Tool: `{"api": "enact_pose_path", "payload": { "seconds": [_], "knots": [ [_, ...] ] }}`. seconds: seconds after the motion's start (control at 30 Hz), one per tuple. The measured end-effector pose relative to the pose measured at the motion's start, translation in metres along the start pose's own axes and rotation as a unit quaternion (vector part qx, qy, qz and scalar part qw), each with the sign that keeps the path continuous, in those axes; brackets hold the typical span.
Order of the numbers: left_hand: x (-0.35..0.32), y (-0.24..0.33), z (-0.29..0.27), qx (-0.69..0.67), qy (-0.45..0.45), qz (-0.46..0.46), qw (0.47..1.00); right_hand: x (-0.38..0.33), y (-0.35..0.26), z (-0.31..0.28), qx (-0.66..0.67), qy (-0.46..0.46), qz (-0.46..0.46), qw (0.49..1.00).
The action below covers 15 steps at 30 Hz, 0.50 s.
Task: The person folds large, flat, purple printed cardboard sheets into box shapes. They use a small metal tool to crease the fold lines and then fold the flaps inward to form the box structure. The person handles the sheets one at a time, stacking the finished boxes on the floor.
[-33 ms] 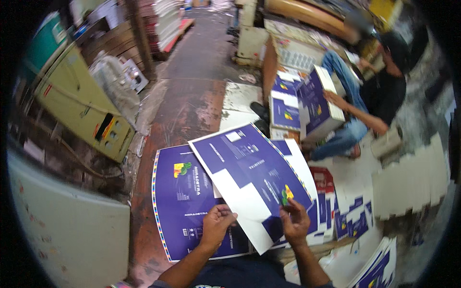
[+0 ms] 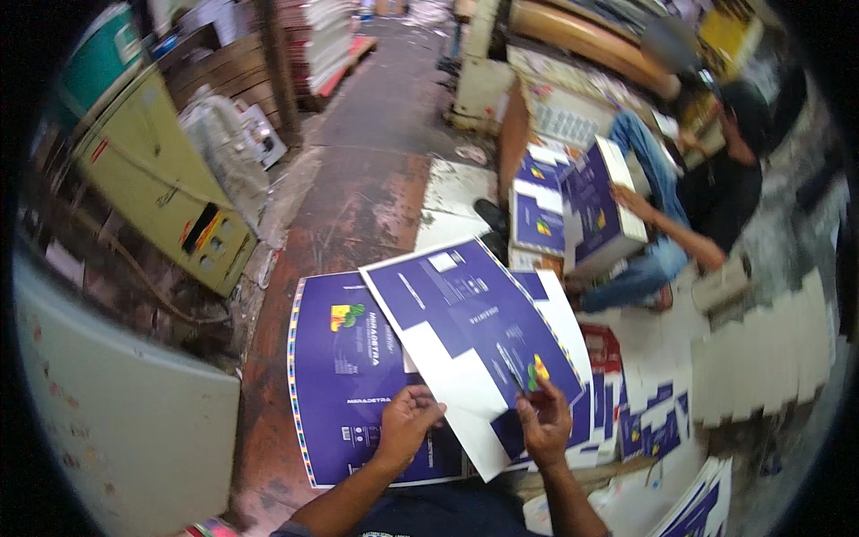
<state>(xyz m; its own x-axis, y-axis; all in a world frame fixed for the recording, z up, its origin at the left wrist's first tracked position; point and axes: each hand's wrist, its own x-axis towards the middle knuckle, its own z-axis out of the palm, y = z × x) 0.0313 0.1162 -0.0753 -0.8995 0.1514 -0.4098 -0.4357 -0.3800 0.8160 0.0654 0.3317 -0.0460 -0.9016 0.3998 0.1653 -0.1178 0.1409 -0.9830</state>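
Note:
I hold a large purple-and-white printed sheet [image 2: 488, 309] tilted over a second purple printed sheet [image 2: 335, 380], which lies flat with a coloured strip along its left edge. My left hand [image 2: 410, 425] is closed, thumb and fingers pinching at the held sheet's lower left edge. At its lower right part, my right hand [image 2: 546, 422] is closed on it too, the fingertips beside a yellow-and-green printed picture. Some white and purple sheet edges show from beneath the held sheet on the right.
A person [image 2: 716, 179] in a black top sits at right, a hand on a stack of purple printed sheets [image 2: 601, 206]. Cut purple scraps [image 2: 658, 425] and a pale notched stack [image 2: 765, 353] lie at right. A grey metal cabinet [image 2: 125, 385] and a yellow-green machine box [image 2: 165, 183] stand left.
The whole view has shifted slightly. My right hand sits a little lower and further left against the sheet. My left hand keeps its place at the edge.

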Motion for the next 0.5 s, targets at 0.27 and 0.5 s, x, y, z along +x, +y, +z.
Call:
{"api": "enact_pose_path", "payload": {
  "seconds": [0.27,0.5],
  "knots": [
    [0.008,-0.042,-0.006,0.067,-0.025,0.085,0.994,-0.001,0.053,-0.008,0.037,-0.026,0.175,0.984],
    [0.014,-0.038,-0.014,0.129,-0.011,0.128,0.983,0.024,0.074,-0.050,0.086,-0.096,0.262,0.956]
  ]
}}
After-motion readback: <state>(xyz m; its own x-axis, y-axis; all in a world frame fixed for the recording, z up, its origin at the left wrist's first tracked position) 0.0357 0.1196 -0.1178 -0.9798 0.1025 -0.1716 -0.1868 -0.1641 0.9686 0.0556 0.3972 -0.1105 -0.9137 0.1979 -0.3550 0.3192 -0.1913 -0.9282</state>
